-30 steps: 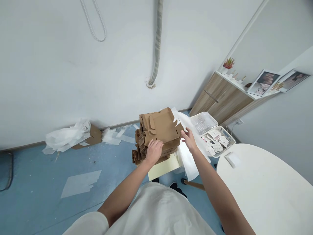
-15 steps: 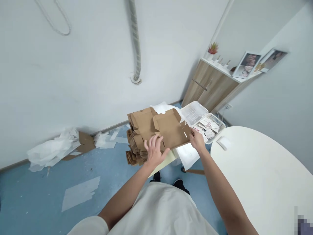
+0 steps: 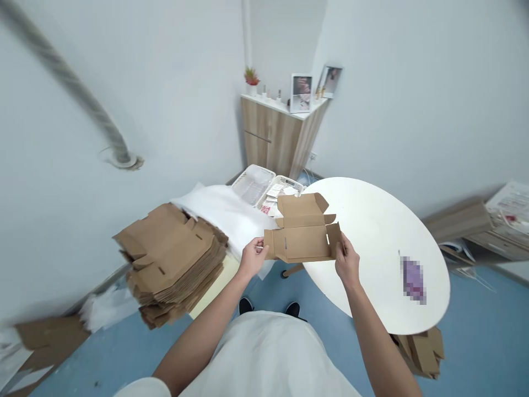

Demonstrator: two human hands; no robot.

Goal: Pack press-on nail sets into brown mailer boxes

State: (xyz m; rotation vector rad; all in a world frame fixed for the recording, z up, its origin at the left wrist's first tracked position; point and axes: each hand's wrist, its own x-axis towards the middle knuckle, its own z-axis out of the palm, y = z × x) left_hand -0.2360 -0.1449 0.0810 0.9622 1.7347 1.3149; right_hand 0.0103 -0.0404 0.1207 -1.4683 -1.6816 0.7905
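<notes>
With left hand (image 3: 251, 259) and right hand (image 3: 347, 262) pinched closed on opposite ends of unfolded cardboard box (image 3: 306, 242), overlapping table (image 3: 384, 231) in view, keep level, gripping lightly against creasing.

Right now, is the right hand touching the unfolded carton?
Touching: the head view shows the right hand gripping the unfolded carton by its right edge.

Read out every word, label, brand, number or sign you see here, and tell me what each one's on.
None can be read.
Packets in the white basket: red marks, too small to make out.
Purple item on the round table: pixelated, unreadable.
Flat carton between left hand and right hand: no print visible.
</notes>
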